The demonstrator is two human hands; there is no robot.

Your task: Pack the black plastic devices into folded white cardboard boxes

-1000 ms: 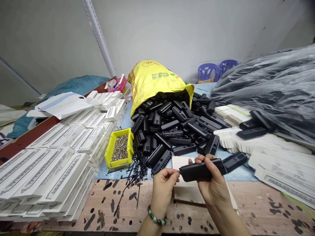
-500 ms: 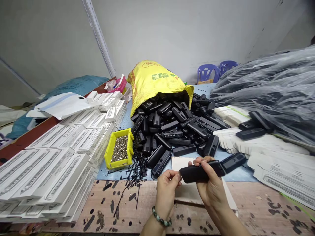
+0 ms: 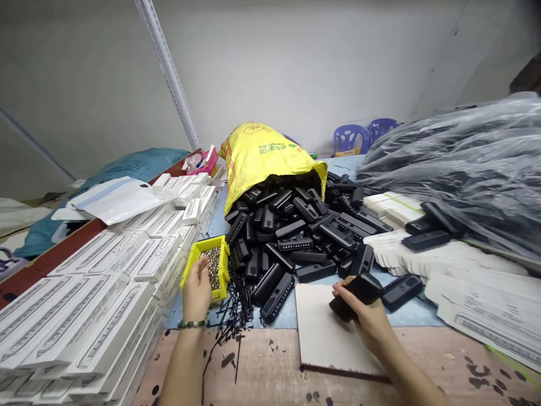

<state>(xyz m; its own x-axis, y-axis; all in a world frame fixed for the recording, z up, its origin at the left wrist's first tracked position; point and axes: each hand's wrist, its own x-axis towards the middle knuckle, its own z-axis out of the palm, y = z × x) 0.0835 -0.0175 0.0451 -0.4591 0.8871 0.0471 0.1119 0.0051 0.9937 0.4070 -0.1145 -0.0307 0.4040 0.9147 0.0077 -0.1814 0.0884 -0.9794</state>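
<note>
My right hand [image 3: 367, 313] is wrapped round a black plastic casing [image 3: 359, 293], held tilted above a white board [image 3: 323, 332]. My left hand [image 3: 197, 290], wearing a beaded bracelet, reaches into a yellow bin [image 3: 220, 242] of small metal pieces [image 3: 214, 268]. Its fingers are bent together at the pieces; whatever they pinch is hidden. Beside my right hand lies another black casing [image 3: 402, 291] with a ribbed surface. A large pile of black casings [image 3: 315, 256] spreads behind the board.
A yellow sack [image 3: 266, 160] spills casings at the back. Stacked white boxes [image 3: 97, 304] fill the left side. Thin black strips [image 3: 239, 301] lie by the bin. Flat white cartons [image 3: 486, 299] and grey plastic wrapping [image 3: 456, 152] are on the right.
My left hand has left the casing's end and moved left into the yellow bin. My right hand still holds the casing, now tilted over the board. The view has shifted slightly.
</note>
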